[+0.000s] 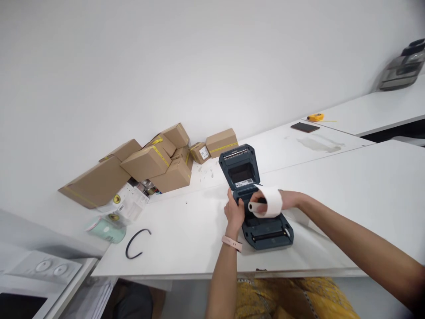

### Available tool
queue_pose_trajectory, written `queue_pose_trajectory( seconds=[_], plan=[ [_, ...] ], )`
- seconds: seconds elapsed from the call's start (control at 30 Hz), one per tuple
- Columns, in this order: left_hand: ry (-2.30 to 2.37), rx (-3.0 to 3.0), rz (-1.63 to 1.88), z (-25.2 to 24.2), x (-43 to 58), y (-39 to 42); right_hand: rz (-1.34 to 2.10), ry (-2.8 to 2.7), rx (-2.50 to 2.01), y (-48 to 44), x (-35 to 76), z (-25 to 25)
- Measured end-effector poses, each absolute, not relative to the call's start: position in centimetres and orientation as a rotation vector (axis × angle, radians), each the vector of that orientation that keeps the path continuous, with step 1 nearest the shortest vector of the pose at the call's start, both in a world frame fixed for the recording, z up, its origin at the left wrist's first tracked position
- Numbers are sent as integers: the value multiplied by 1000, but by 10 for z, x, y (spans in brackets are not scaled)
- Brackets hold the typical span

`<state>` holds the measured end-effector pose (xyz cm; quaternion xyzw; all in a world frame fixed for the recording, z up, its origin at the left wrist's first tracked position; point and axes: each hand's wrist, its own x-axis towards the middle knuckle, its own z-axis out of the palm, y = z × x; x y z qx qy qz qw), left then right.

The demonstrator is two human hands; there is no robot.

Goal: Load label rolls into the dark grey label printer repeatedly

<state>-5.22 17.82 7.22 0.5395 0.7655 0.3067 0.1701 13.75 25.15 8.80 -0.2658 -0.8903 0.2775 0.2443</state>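
Observation:
A dark label printer (267, 232) stands on the white table with its lid (239, 166) raised. My left hand (234, 212) grips the printer's left side near the hinge, thumb over the rim. My right hand (256, 196) holds a small roll of white label paper (272, 201) over the open compartment. The roll's core end faces left, and a loose strip curls up around it. The paper hides part of my right hand. I cannot tell whether the roll touches the printer.
Several cardboard boxes (146, 164) are piled against the wall at the back left. Nearer lie plastic-wrapped packets (129, 201), a mint-green container (108, 229) and a black curved band (128, 248). A dark phone-like slab (304, 127) and yellow tape measure (315, 117) lie at the back right.

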Motion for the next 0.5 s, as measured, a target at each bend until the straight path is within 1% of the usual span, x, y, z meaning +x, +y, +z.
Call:
queue_pose_trajectory(
  seconds=[0.07,0.17,0.3,0.37,0.5],
  plan=[
    [2175,1541,894,71,-50,176,956,-2300,-695,248,158,97],
    [2168,1551,935,68,-47,175,1258,-1893,-784,250,203,106],
    [2190,1526,948,66,-44,175,1463,-1662,-922,257,267,98],
    [2200,1517,941,67,-44,174,1442,-1635,-1014,256,285,83],
    [2201,1556,933,66,-45,174,1149,-1636,-1221,245,293,42]
  ],
)
